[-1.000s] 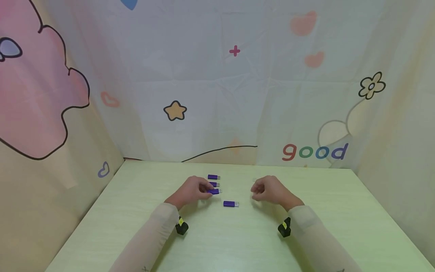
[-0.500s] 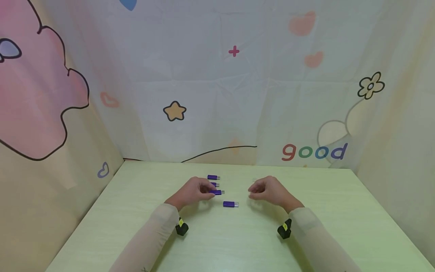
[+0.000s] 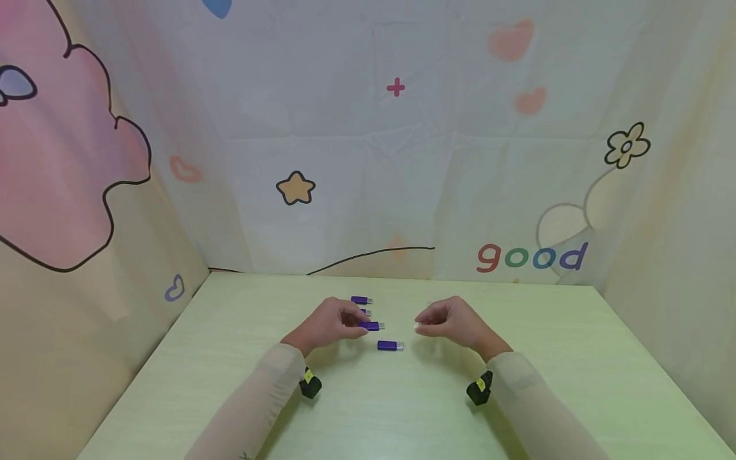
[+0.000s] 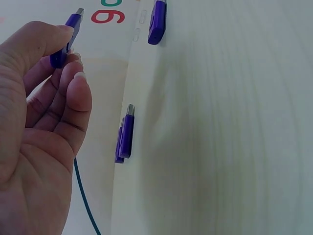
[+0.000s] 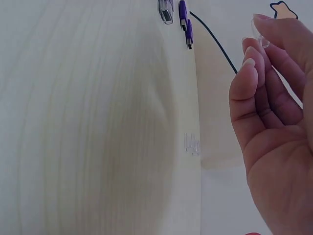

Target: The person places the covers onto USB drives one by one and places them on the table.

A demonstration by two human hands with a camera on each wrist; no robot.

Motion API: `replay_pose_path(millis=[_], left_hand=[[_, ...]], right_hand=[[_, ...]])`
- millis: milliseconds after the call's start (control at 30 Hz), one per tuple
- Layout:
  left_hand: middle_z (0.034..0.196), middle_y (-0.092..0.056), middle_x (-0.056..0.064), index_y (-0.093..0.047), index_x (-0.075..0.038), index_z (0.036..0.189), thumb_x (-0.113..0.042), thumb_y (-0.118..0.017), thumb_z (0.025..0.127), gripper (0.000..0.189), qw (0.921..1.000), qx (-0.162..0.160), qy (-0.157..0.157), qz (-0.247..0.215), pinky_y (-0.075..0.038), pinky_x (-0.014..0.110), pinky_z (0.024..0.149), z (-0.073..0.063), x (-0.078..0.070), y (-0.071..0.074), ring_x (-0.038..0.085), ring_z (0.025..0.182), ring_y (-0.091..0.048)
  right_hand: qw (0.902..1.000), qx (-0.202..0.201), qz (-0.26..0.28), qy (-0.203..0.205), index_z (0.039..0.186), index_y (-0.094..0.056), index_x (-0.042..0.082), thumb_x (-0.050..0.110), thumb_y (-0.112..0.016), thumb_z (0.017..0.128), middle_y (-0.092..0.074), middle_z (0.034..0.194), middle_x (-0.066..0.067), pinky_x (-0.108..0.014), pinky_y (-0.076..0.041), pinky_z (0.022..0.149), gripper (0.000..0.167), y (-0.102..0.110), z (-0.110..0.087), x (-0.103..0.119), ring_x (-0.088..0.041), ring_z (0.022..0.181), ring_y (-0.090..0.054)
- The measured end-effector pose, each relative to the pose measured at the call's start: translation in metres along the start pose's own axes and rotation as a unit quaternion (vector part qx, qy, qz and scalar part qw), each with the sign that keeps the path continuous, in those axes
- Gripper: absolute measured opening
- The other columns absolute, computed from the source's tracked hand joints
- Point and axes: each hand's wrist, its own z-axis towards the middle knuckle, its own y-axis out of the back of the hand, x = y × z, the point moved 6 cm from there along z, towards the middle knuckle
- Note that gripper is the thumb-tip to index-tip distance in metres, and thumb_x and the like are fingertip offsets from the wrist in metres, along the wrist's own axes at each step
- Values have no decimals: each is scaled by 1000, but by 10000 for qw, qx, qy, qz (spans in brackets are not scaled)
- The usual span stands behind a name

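My left hand (image 3: pixel 329 324) pinches a purple USB flash drive (image 3: pixel 372 326) between thumb and fingers, its bare metal plug pointing right. Across from it, my right hand (image 3: pixel 455 324) holds a small clear plastic cap (image 5: pixel 264 42) at the fingertips. A gap separates the plug from the cap. In front of the hands, a purple flash drive with a clear cap over its plug (image 3: pixel 390 345) lies on the table. Behind the left hand lie two uncapped drives, the far one (image 3: pixel 360 299) in full view and the nearer one (image 3: pixel 367 312) partly hidden by fingers.
More clear caps (image 5: pixel 192 144) lie near the back edge of the pale wooden table (image 3: pixel 368 402), on the right. A printed cloth backdrop (image 3: pixel 356 160) stands behind and on both sides of the table. Each wrist wears a small black camera (image 3: pixel 310 384).
My left hand has moved slightly right with the flash drive. My right hand has come left with the cap, so the gap between them is narrower. The drives on the table stay put.
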Motion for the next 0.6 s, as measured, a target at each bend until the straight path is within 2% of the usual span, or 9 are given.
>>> replay_pose_path(millis=[233, 600], left_hand=[[95, -75, -3, -81, -16, 103, -15, -82, 87, 16, 9999, 49, -84, -48, -54, 24, 73, 2, 1, -3, 14, 81, -63], [93, -74, -4, -81, -17, 101, -17, -83, 86, 14, 9998, 43, -193, -23, -54, 24, 71, 5, 0, -7, 14, 80, -62]], right_hand=[[9999, 30, 107, -51, 105, -81, 10, 31, -83, 87, -78, 99, -1, -32, -57, 78, 28, 0, -1, 1, -20, 87, -67], [9991, 120, 371, 169, 107, -80, 5, 28, -82, 88, -78, 102, -4, -27, -59, 78, 30, -5, -1, 6, -20, 89, -69]])
